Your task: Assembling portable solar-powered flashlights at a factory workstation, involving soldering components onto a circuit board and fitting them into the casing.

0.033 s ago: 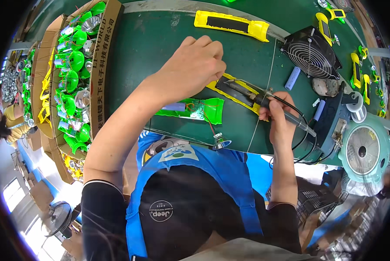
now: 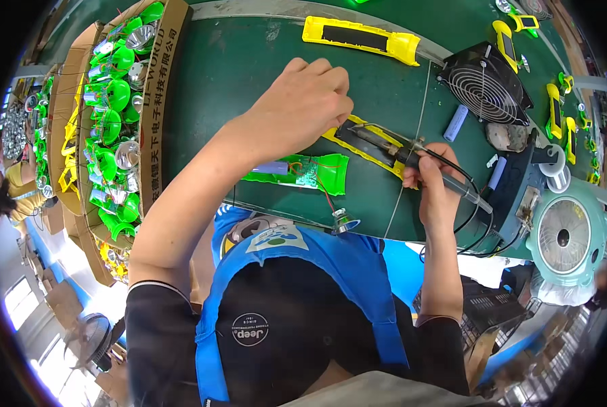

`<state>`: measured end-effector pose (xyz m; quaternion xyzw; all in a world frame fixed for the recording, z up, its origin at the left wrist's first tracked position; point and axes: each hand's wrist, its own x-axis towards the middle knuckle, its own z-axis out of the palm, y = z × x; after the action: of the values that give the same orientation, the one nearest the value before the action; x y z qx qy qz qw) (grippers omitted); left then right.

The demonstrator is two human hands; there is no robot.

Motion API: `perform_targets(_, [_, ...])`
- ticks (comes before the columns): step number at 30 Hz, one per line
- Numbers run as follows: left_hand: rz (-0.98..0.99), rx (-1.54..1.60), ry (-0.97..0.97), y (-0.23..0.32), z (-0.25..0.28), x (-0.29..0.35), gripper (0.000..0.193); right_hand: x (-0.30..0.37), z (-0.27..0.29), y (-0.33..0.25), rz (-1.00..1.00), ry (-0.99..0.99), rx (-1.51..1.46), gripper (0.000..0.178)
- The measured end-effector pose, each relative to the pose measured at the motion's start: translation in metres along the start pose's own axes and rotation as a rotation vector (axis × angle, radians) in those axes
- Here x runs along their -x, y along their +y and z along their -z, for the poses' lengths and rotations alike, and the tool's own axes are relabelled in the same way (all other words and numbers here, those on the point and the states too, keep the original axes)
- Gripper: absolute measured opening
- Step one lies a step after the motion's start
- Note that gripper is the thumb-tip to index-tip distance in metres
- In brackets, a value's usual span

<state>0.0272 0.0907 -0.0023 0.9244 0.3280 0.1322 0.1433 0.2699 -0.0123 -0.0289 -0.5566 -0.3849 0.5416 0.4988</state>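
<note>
Head view: two hands are working on a yellow casing on a green surface [image 2: 249, 74].

The left hand [image 2: 303, 102] is curling loosely, knuckles up, fingertips pressing down on the yellow plastic casing [image 2: 364, 139]; whether it is gripping it I cannot tell. The right hand [image 2: 433, 178] is closing around a soldering iron [image 2: 412, 157], whose tip is reaching into the casing just beside the left fingertips. Just below the left hand a green casing half [image 2: 317, 173] with a circuit board and red wires is lying, a small reflector [image 2: 344, 220] hanging off it. Beyond the right hand a black fan [image 2: 485, 85] is standing; beyond the left hand another yellow casing [image 2: 361, 35] is lying. Far left, a cardboard box [image 2: 164, 74] is holding green parts.
</note>
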Motion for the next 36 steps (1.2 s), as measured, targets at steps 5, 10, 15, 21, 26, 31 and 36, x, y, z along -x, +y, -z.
perform_targets(5, [-0.015,0.073,-0.052,-0.007,-0.004,0.004,0.005,-0.002,-0.001,0.001,-0.009,0.010,0.038,0.020])
perform_targets(10, [-0.028,0.120,-0.055,-0.011,-0.001,0.008,0.004,-0.003,0.000,0.001,-0.016,-0.001,0.031,0.020])
perform_targets(15, [-0.084,0.013,-0.069,-0.010,-0.002,0.008,0.005,-0.002,-0.003,-0.006,-0.037,-0.071,0.045,0.019])
perform_targets(21, [-0.051,0.159,-0.034,-0.013,-0.003,0.012,0.007,-0.004,-0.001,0.000,-0.002,-0.023,0.012,0.019])
perform_targets(26, [-0.094,0.091,-0.017,-0.010,-0.006,0.013,0.007,-0.004,-0.003,-0.002,-0.032,-0.029,0.032,0.019])
perform_targets(31, [-0.097,0.131,-0.033,-0.011,-0.004,0.015,0.007,-0.004,-0.002,-0.002,-0.020,-0.027,0.031,0.018])
perform_targets(36, [-0.079,0.162,-0.017,-0.011,-0.006,0.019,0.007,-0.005,0.000,-0.003,-0.027,-0.050,0.046,0.020])
